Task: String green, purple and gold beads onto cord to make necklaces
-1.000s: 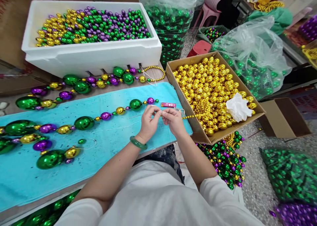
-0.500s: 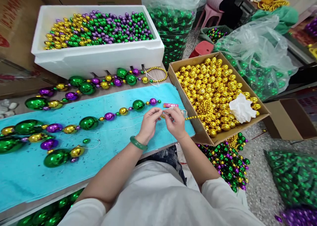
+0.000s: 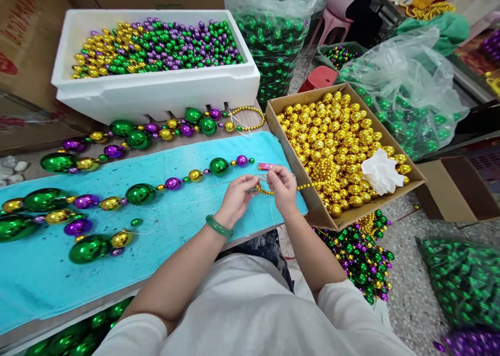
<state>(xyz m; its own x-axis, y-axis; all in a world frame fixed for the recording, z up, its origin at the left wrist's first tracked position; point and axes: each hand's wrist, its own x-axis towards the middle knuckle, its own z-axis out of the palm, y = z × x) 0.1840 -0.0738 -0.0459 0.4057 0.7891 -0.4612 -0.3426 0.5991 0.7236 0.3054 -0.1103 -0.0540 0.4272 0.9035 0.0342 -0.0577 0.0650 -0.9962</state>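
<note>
Left hand (image 3: 238, 192) nearly closed, thumb and forefinger pinched at one end of a string of small round shiny gold beads (image 3: 265, 192). Right hand (image 3: 283, 187) half curled, fingertips close together; impossible to tell if gripping something fine. Between both hands, the string in a low curve, then beyond the right hand, over the wall of an open brown cardboard box (image 3: 296, 166). Inside, large oval shiny gold beads (image 3: 324, 122) and crumpled white paper (image 3: 383, 171). Farther back, in a rectangular white foam box (image 3: 156, 93), small gold, green and purple beads (image 3: 164, 49).
</note>
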